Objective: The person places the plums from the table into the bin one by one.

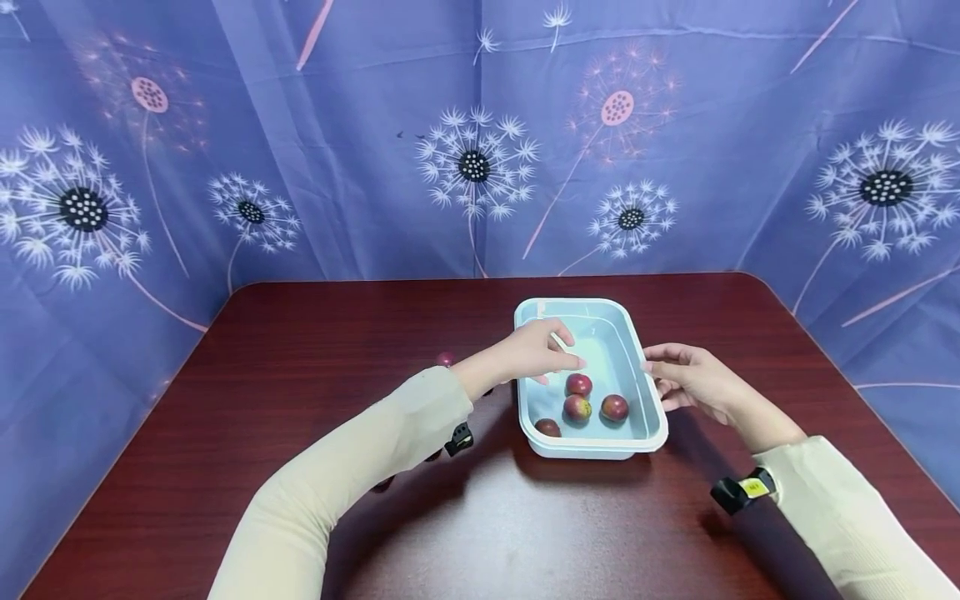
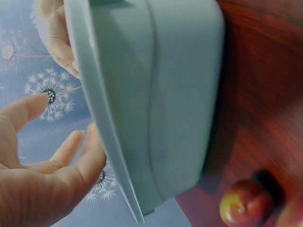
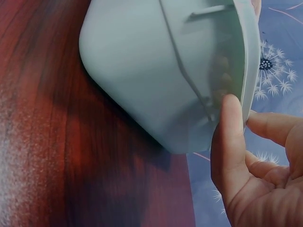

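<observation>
A pale blue plastic box (image 1: 651,417) stands on the table with several red plums (image 1: 615,407) at its near end. My left hand (image 1: 542,348) hovers above the box's left side, fingers parted and nothing between them; the left wrist view shows its palm (image 2: 52,189) by the rim. At the right rim, my right hand (image 1: 693,383) holds the edge between thumb and fingers. The right wrist view has one finger (image 3: 232,127) against the outer wall.
Left of the box lies another plum (image 1: 446,358); more dark fruit is partly hidden by the left sleeve. One yellow-red plum (image 2: 246,204) rests on the table below the box's side. A blue dandelion-print curtain (image 1: 360,150) hangs behind the dark red tabletop (image 1: 315,333).
</observation>
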Demonstrator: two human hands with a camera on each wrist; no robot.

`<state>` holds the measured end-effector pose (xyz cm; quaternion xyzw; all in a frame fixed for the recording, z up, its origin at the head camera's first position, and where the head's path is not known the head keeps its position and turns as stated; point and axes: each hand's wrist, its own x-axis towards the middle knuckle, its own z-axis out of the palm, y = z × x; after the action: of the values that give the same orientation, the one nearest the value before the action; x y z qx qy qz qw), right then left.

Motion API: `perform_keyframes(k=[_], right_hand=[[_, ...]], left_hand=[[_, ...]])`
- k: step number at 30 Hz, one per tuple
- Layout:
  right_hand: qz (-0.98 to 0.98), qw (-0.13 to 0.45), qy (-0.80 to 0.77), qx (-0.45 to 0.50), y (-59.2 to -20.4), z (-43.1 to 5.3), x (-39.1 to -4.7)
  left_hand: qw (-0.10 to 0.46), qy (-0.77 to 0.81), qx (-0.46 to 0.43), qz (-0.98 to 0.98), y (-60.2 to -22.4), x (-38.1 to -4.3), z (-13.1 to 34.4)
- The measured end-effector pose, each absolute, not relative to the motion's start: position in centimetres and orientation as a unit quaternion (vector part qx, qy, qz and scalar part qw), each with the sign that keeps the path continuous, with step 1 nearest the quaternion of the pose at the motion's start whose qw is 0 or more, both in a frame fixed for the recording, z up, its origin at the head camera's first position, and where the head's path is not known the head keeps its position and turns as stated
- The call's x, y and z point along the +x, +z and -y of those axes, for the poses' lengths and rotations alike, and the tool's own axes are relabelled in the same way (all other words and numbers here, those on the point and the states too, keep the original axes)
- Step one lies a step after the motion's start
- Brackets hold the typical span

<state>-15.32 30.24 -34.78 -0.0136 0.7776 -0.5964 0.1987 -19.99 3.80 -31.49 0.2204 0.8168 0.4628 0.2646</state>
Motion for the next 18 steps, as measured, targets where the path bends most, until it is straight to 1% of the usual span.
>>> perform_keyframes(k=[4,11,18], right_hand=[[-0.779,0.196,-0.595,-0.017,-34.8,-30.3,-15.4],[-0.778,0.202,-0.594,-0.017,-34.7,-30.2,-15.2],[-0.776,0.203,-0.597,-0.023,-34.7,-30.2,-15.2]], left_hand=[[0.229,0.47,0.235,-0.819,-31.6,-20.0,-3.1],[0.191,0.465,0.252,-0.827,-31.1,-19.9,-1.8],[0.119,0.413,0.283,-0.857,-30.8,-19.4,-0.6]])
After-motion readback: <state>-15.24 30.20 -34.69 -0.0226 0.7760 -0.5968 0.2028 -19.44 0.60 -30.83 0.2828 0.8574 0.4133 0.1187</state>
